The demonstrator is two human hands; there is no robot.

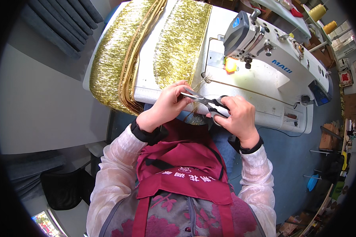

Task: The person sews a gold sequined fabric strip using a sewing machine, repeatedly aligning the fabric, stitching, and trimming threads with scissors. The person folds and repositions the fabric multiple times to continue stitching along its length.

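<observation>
Head view: scissors (204, 101) were grasped by the right hand (240, 118) at the near edge of the bench (148, 93); gold fringe (181, 43), seemingly pinched by the left hand (171, 102), was best held taut

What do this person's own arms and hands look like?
Loose, sheer whitish sleeves cover the arms. A black band circles each wrist, with a dark piece on its inner side. Neither the left hand nor the right hand wears a glove.
</observation>
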